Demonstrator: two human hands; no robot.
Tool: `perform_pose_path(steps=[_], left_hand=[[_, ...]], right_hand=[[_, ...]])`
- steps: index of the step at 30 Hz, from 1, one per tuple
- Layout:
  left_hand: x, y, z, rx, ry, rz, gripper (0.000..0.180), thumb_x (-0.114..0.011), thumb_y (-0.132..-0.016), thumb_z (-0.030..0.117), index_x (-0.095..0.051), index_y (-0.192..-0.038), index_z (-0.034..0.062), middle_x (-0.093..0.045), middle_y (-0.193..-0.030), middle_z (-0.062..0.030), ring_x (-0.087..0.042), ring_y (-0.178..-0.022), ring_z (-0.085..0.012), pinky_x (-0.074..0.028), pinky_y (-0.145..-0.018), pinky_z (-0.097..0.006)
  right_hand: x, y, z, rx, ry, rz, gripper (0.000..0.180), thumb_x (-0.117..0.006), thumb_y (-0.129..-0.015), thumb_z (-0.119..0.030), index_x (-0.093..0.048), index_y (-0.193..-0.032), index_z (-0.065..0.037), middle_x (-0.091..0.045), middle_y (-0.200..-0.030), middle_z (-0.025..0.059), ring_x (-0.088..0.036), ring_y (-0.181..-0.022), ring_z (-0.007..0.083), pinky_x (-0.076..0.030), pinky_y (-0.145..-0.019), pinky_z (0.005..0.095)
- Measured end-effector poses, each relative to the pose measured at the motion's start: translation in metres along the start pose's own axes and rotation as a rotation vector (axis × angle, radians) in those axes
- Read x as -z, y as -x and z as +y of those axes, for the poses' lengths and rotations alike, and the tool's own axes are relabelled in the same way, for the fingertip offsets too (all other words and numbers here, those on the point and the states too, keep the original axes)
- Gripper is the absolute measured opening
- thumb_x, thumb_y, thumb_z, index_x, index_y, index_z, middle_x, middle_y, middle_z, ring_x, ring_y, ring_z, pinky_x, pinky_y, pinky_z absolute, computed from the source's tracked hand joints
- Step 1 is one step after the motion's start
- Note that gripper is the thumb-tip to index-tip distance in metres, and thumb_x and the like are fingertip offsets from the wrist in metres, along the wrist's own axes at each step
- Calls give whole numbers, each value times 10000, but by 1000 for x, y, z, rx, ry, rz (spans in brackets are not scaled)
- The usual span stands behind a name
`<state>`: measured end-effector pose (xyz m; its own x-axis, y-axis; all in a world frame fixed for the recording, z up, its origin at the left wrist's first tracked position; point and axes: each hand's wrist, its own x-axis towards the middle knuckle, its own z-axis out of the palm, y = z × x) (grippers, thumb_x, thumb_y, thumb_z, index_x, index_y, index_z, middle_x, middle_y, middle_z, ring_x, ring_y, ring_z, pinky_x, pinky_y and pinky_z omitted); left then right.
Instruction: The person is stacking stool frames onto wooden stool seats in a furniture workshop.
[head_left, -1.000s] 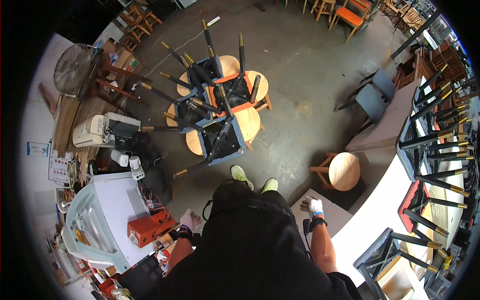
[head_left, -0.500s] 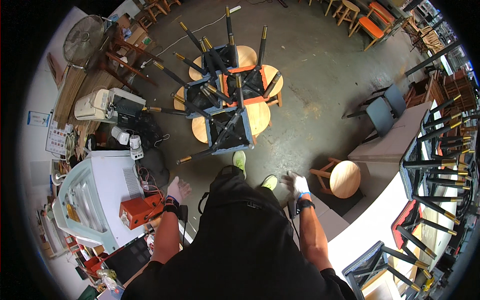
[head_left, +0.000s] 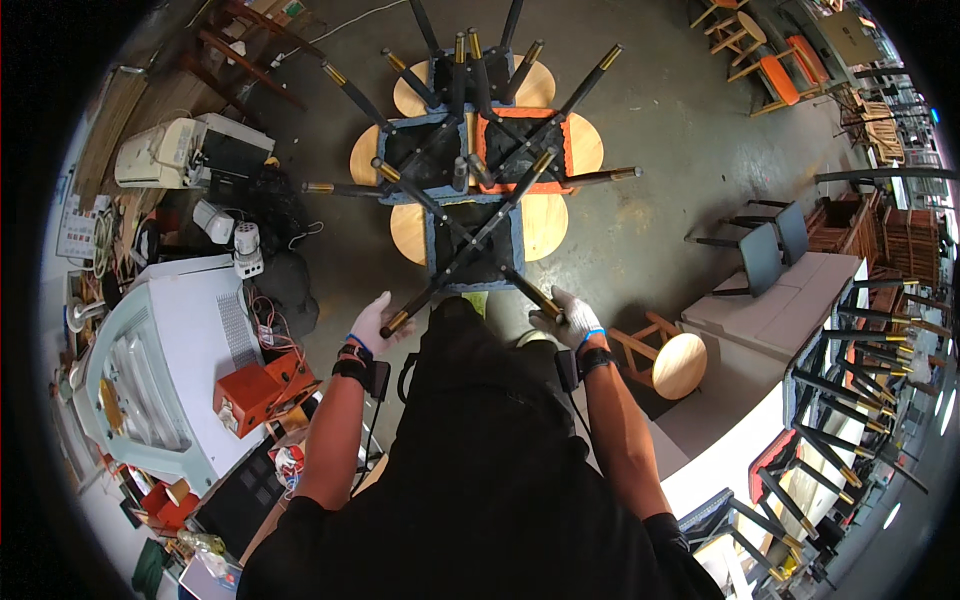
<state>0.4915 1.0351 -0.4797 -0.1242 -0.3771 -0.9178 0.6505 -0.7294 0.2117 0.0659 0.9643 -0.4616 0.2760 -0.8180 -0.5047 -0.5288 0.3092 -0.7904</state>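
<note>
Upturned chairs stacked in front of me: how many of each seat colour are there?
Blue-grey upturned chairs: 2
Orange upturned chair: 1
Total: 3

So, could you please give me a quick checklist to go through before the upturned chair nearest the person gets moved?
1. Left hand closed on a leg tip of the nearest upturned chair: ok.
2. Right hand closed on the other near leg: ok.
3. Both hands gloved: ok.
4. Chair free of its neighbours: not ok; its legs cross those of the orange-seated chair beside it.
5. Whether it sits steady on the round wooden tables: cannot tell.
6. Room to the right: not ok; a wooden stool stands close by.
</note>
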Motion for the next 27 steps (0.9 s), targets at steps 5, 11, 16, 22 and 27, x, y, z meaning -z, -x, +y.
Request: perform_pose_path(steps=[5,11,16,22,27], left_hand=[[-22,-8,21,157,-57,27,599,-555,-940,501,-505,-1068,-82,-590,-884,-156,-619,-694,-215,-569,-635,-291],[-6,-23,22,246,-7,-19,604,-550,-928,531,-525,-994,-69,-608,-830,-158,-623,-627,-217,-572,-593,-293],[-11,-18,19,205,-11,57,639,-494,-956,533,-521,-1060,-96,-601,-847,-150,-612,-657,-191,-567,-613,-273],[-14,-13,14,190,41,38,585,-519,-952,501,-510,-1037,-78,-594,-845,-152,-619,-670,-211,-582,-594,-279],[-10,-16,11,143,15,50,564,-496,-975,466,-489,-1104,-83,-588,-836,-167,-615,-689,-219,-566,-592,-292]], right_hand=[[22,-8,-57,46,464,-48,353,-786,-750,-297,-589,-925,-61,-646,-791,175,-637,-772,359,-492,-693,426],[8,-37,19,-3,92,-151,225,-708,-715,-191,-617,-899,-100,-637,-742,145,-614,-689,317,-481,-637,411],[2,-49,47,-18,21,-291,111,-662,-772,-130,-614,-851,-71,-631,-688,99,-597,-593,210,-490,-541,347],[3,-55,7,-858,-853,-193,171,-514,-965,-155,-562,-960,9,-625,-746,145,-553,-516,173,-471,-449,292],[3,-56,2,-857,-801,-166,172,-508,-958,-137,-530,-988,30,-633,-748,174,-541,-494,177,-446,-430,299]])
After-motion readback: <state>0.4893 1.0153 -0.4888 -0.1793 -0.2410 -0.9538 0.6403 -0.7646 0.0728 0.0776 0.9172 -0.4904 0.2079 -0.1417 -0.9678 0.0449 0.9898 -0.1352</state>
